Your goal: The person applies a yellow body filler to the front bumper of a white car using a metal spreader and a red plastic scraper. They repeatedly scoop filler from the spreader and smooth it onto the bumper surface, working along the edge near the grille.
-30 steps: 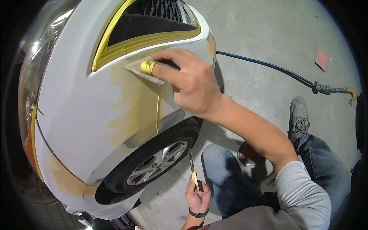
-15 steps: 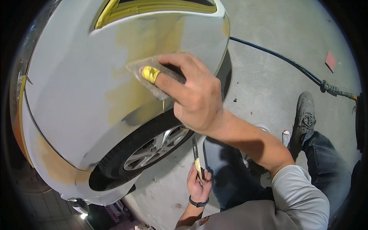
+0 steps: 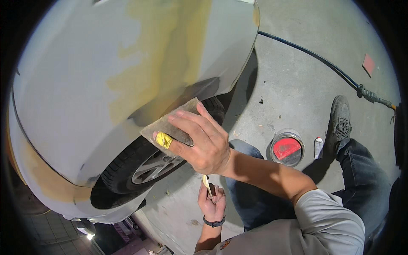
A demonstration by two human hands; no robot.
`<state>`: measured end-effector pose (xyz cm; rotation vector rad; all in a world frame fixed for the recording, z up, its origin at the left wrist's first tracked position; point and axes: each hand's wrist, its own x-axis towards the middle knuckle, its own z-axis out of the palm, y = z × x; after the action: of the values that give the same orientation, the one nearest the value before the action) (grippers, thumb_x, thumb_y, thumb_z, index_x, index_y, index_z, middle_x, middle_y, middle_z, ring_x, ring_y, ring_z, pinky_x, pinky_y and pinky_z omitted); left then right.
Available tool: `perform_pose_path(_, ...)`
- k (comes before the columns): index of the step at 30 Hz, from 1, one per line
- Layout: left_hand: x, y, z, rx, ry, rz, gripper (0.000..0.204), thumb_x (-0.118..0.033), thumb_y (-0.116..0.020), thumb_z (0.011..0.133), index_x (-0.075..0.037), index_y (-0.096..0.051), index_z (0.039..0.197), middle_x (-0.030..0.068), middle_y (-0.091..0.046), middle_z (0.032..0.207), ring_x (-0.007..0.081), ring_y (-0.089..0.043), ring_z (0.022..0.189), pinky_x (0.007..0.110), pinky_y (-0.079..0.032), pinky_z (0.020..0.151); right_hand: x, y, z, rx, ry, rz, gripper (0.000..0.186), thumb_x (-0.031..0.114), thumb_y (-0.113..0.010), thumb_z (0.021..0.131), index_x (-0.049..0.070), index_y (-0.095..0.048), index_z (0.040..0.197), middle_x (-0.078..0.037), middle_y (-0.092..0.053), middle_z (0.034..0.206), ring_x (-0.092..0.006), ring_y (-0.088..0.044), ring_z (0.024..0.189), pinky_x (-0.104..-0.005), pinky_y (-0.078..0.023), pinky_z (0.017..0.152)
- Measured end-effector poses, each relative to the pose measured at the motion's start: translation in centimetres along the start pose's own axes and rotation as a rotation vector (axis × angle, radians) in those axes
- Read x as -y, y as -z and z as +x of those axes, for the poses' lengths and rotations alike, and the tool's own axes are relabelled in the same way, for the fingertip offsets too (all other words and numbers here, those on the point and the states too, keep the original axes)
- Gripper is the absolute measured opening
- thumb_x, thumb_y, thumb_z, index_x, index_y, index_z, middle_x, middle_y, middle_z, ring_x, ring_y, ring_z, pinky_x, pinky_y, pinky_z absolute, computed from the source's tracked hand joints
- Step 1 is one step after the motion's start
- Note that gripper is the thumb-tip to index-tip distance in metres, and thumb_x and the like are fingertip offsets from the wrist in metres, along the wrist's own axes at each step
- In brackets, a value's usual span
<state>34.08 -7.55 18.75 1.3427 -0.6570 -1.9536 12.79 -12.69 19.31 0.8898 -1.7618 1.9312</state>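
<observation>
My right hand (image 3: 208, 148) grips a flat, translucent brownish spreader (image 3: 163, 124), its fingers laid over the sheet and one finger wrapped in yellow tape. The spreader is at the lower edge of a pale grey car panel (image 3: 80, 93), just above the wheel (image 3: 153, 168). Yellow body filler (image 3: 182, 51) lies in a broad smear down the panel, with a dark grey patch below it. Lower down, my left hand (image 3: 212, 206), with a dark band at the wrist, is closed round a putty knife (image 3: 206, 182) carrying yellow filler. My right hand hides the knife's far end.
A round tin (image 3: 293, 159) with a red patch stands on the floor by my knee, beside a small white tube (image 3: 318, 146). My shoe (image 3: 340, 117) is farther right. A dark hose (image 3: 314, 55) crosses the floor; a pink sheet (image 3: 368, 65) lies beyond it.
My right hand has moved down with the spreader, from the filler smear to the panel edge above the wheel. The view has shifted; the window has left it and the tin now shows fully.
</observation>
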Motion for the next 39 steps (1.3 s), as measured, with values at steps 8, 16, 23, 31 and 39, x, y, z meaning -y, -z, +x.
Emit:
perform_pose_path(8,0.5,0.3,1.2,0.187,0.027,-0.064,0.028,-0.019,-0.048,0.106,-0.006,-0.055,0.130,-0.0019,-0.058,0.085,0.0096,-0.040,0.055,0.025,-0.036,0.056,-0.2,4.2,-1.3,0.429,-0.115,0.486,0.031,0.011,-0.066,0.081,0.013,-0.072,0.111,-0.013,-0.066,0.113,-0.0327,-0.067,0.105,-0.0489,-0.058,0.094)
perform_pose_path(16,-0.2,-1.5,1.9,0.277,0.093,-0.158,0.035,-0.019,-0.048,0.106,-0.003,-0.050,0.137,-0.0025,-0.049,0.074,0.0092,-0.035,0.053,0.025,-0.033,0.051,0.8,10.9,-3.4,0.815,0.293,0.785,0.038,0.019,-0.062,0.086,0.008,-0.071,0.121,-0.020,-0.062,0.126,-0.0355,-0.058,0.126,-0.0577,-0.038,0.118)
perform_pose_path(23,-2.9,-6.0,-1.5,0.314,-0.102,-0.178,0.039,-0.013,-0.054,0.100,0.005,-0.053,0.134,-0.0039,-0.025,0.059,0.0078,-0.026,0.049,0.022,-0.027,0.042,-8.7,12.0,-0.7,0.979,0.300,0.151,0.038,0.010,-0.067,0.077,0.006,-0.070,0.114,-0.024,-0.061,0.131,-0.0368,-0.058,0.128,-0.0655,-0.038,0.115)
perform_pose_path(31,-0.7,-4.4,-0.1,0.267,0.050,-0.123,0.036,-0.013,-0.051,0.103,0.001,-0.055,0.136,-0.0041,-0.030,0.059,0.0079,-0.026,0.050,0.023,-0.028,0.049,-13.4,9.5,12.0,-0.019,-0.101,0.036,0.047,-0.012,-0.052,0.076,0.002,-0.073,0.117,-0.017,-0.071,0.104,-0.0333,-0.069,0.083,-0.0404,-0.056,0.072)
perform_pose_path(39,-0.5,-2.6,-0.2,0.130,0.060,-0.154,0.032,-0.010,-0.048,0.102,0.003,-0.056,0.131,-0.0033,-0.029,0.058,0.0083,-0.026,0.049,0.023,-0.029,0.047,-11.2,4.4,14.0,-0.152,-0.051,-0.019,0.046,-0.010,-0.055,0.078,0.010,-0.076,0.113,-0.011,-0.071,0.107,-0.0334,-0.068,0.092,-0.0438,-0.056,0.080)
